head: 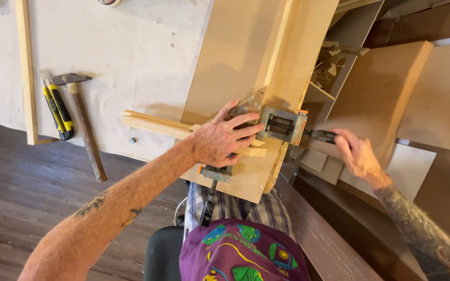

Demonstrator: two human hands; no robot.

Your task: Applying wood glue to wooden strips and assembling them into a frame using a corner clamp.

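My left hand (pixel 221 139) lies flat, fingers spread, over a metal corner clamp (pixel 281 125) and the pale wooden strips (pixel 154 125) it joins. The clamp sits on a tan board (pixel 235 57) that rests across my lap. At the clamp's right side, my right hand (pixel 358 153) grips its dark screw handle (pixel 321 136). A second screw with a black handle (pixel 209 200) hangs down from the clamp's near side, below my left hand.
A hammer (pixel 82 119) and a yellow-and-black utility knife (pixel 58 112) lie on a pale sheet at the left, beside a long wooden strip (pixel 26 67). Brown boards (pixel 381 88) lean at the right, with small wood offcuts (pixel 329 65) behind.
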